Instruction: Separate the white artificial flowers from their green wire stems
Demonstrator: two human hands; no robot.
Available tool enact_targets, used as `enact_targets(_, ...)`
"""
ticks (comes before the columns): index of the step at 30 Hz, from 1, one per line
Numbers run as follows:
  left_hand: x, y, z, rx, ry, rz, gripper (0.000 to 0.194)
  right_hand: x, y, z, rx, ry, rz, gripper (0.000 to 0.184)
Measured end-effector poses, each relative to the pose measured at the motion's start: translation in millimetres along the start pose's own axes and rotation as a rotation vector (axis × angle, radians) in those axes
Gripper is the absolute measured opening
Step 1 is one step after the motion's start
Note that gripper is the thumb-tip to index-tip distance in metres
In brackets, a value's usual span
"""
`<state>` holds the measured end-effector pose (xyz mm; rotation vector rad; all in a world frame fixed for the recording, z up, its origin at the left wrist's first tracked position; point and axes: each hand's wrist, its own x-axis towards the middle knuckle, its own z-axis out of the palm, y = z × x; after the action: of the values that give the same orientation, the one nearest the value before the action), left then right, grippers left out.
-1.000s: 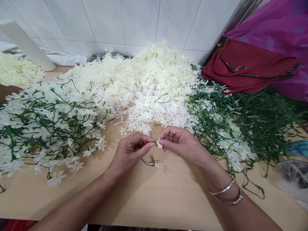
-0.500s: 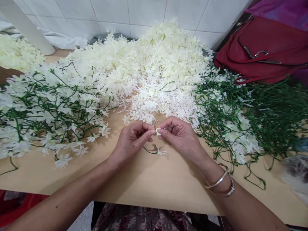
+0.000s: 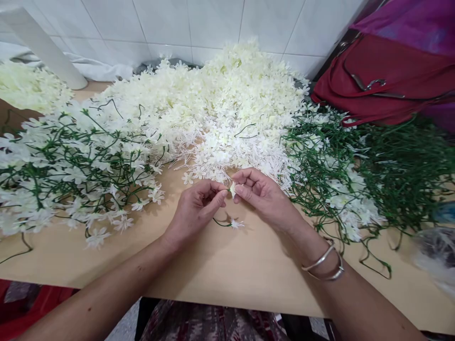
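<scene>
Over the middle of the table, my left hand (image 3: 201, 203) pinches a thin green stem, mostly hidden by the fingers. A small white artificial flower (image 3: 232, 189) sits at the stem's tip, and my right hand (image 3: 258, 194) grips its petals between thumb and forefinger. Below the left fingers, a green stem with another white blossom (image 3: 237, 223) at its end hangs just above or on the table; I cannot tell which. Directly beyond my hands lies a big heap of loose white and cream petals (image 3: 227, 109). A silver bracelet (image 3: 325, 265) circles the right wrist.
Finished-looking white flowers on green stems (image 3: 78, 166) are piled at the left. Bare green stems (image 3: 401, 166) bunch at the right, beside a red handbag (image 3: 387, 76) and a clear plastic bag (image 3: 437, 255). A white roll (image 3: 46, 47) leans near the tiled wall (image 3: 213, 23).
The view has tilted downward, showing the table's front edge and patterned cloth in my lap. Both hands stay together at the flower; its petals now look more upright between the fingers.
</scene>
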<state>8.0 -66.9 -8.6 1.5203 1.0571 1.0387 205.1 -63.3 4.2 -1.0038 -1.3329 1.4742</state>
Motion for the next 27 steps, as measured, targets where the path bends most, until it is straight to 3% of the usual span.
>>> enact_targets(7,0.5,0.7,-1.9,0.008,0.010,-0.041,0.019,-1.7,-7.4,-9.9,0.045,-0.062,0.059,0.043)
enact_targets(13,0.8,3.3,-1.8,0.005,-0.022,-0.060,0.020,-0.4,-3.1,-6.4,-0.073,0.008,0.063,0.028)
enact_targets(27,-1.5,-1.9,-1.8,0.033,-0.089,-0.036,0.017,1.0,-1.6,-6.0,-0.078,0.005,0.108,0.022)
